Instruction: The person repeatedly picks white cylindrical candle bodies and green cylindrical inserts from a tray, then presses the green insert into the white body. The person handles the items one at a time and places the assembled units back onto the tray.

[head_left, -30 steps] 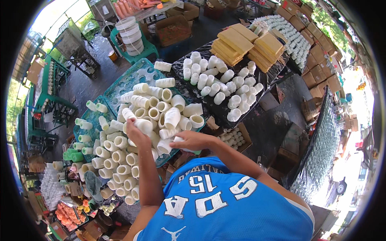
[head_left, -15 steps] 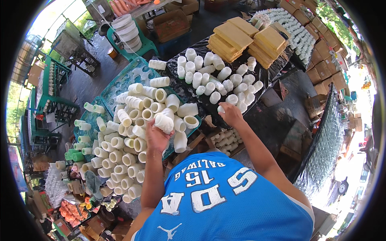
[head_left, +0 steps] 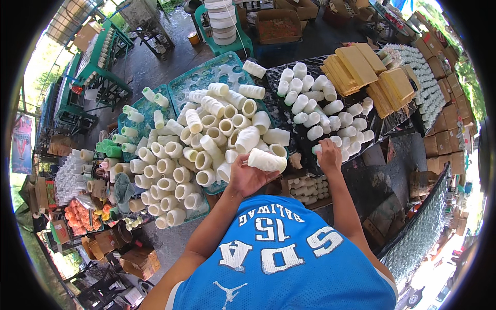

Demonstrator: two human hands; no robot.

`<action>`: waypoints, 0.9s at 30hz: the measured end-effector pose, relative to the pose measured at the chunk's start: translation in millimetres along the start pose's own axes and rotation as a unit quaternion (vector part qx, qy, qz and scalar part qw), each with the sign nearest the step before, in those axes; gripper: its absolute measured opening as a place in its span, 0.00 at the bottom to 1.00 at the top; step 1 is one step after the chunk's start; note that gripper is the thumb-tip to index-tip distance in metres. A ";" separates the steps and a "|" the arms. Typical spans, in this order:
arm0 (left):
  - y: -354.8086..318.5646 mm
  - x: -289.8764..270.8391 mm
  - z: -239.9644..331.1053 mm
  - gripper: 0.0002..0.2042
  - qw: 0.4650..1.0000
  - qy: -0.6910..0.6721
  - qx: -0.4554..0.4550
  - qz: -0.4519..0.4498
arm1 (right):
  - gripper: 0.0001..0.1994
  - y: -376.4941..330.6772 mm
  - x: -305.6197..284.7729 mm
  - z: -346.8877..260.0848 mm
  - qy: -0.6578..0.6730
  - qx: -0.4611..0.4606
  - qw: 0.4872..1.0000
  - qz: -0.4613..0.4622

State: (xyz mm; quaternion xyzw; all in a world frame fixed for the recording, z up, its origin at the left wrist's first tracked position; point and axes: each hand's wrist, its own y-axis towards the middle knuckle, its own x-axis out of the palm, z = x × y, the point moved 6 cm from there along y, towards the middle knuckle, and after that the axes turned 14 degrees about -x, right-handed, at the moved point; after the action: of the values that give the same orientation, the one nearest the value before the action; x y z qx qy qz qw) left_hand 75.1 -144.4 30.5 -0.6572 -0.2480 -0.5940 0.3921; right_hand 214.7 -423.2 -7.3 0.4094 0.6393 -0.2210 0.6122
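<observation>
1. Two hands at work in the head view, well apart, and both are occupied.
2. Left hand now: palm turned up, fingers curled around a cream cylinder, which lies tilted just past the near right edge of the teal trays.
3. Over to the right hand, at the near edge of the black-covered table: fingers bent, seemingly closed on a small white piece with a pale green end; the fingers hide part of that grip.
4. Across those trays, a big heap of hollow tubes, open ends facing every way, spilling to the near left corner; bare teal shows at the far edge, with its round hollows.
5. Along the left edge, green-ended tubes lie on their sides.
6. One loose tube sits at the trays' far right corner, close by the black-covered table.
7. On that table, white cylinders crowd from the far left corner to the near edge, some upright, some lying; yellow slabs are stacked toward the far right.
8. Below the near edge, a carton holds more white pieces.
</observation>
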 end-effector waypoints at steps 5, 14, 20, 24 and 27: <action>-13.0 9.2 4.7 0.31 0.999 0.027 0.013 -0.015 | 0.18 20.9 -46.9 -83.0 0.270 0.068 0.958 0.064; -30.8 3.8 0.8 0.37 0.942 0.308 0.015 0.132 | 0.21 11.7 -4.5 -190.6 0.647 0.155 0.738 -0.111; -52.8 -5.0 31.2 0.29 0.892 0.376 0.140 0.209 | 0.16 14.7 -4.5 -227.3 0.764 0.184 0.618 -0.026; -73.1 -14.0 50.5 0.25 0.858 0.380 0.226 0.263 | 0.17 39.8 -31.5 -258.3 0.677 0.100 0.728 -0.036; -79.9 -21.1 56.1 0.22 0.838 0.360 0.288 0.290 | 0.18 50.1 -50.7 -273.5 0.549 0.004 0.836 0.007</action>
State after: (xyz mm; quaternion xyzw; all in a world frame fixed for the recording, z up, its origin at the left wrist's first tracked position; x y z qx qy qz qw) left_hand 41.1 -50.5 28.4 -0.2959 -0.0470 -0.5493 0.7801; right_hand 85.6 -193.1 94.2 0.4707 0.8665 0.0415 0.1609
